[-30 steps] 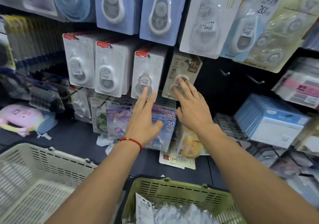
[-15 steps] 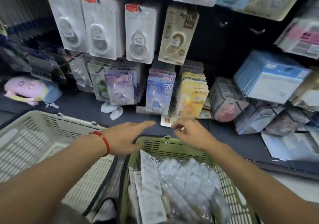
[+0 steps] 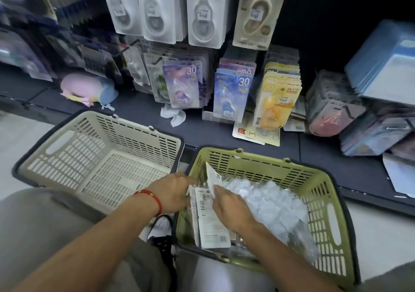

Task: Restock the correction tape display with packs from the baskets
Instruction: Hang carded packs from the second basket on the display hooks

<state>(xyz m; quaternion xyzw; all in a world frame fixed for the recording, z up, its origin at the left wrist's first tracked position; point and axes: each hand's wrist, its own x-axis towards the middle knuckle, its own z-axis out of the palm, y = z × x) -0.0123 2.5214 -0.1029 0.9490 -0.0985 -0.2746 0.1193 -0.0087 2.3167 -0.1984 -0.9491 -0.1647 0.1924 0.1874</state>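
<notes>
Both hands had dropped from the display into the green basket (image 3: 323,192) at lower centre. The left hand (image 3: 173,192) gripped the edge of the white packs (image 3: 210,222) standing at the basket's left side; the right hand (image 3: 231,208) rested on them, fingers curled, pinching one pack. The beige basket (image 3: 67,157) sat just left.
</notes>
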